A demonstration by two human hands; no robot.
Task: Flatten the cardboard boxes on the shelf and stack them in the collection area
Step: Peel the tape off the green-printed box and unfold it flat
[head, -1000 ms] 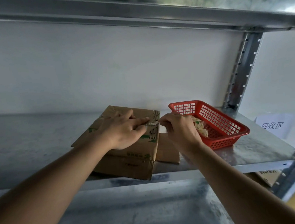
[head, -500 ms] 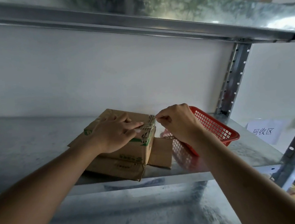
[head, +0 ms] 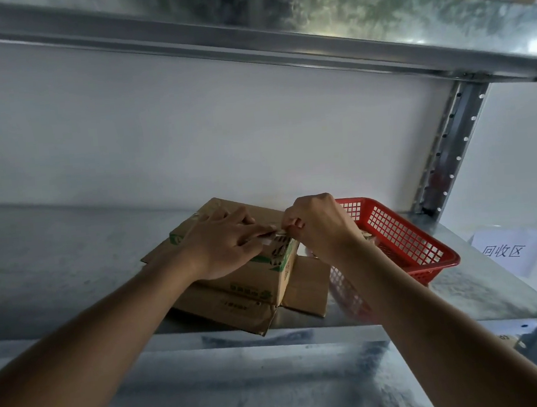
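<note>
A brown cardboard box [head: 251, 282] with green print sits on the metal shelf [head: 55, 270], lying over flat cardboard pieces [head: 304, 292]. My left hand [head: 222, 244] rests on the box's top, fingers pressing near its right edge. My right hand [head: 319, 226] is beside it at that edge, its fingertips pinching a strip of clear tape [head: 278, 233] at the box's top corner. The two hands nearly touch.
A red plastic basket [head: 406, 240] with scraps inside stands right of the box, partly behind my right wrist. A white paper sign [head: 505, 250] lies at the shelf's right end. A shelf post [head: 444, 152] rises behind; an upper shelf [head: 277, 24] carries another box.
My right hand has lifted slightly while pinching the tape at the box's corner. The left hand stays pressed on the box top. The camera has tilted upward and moved closer.
</note>
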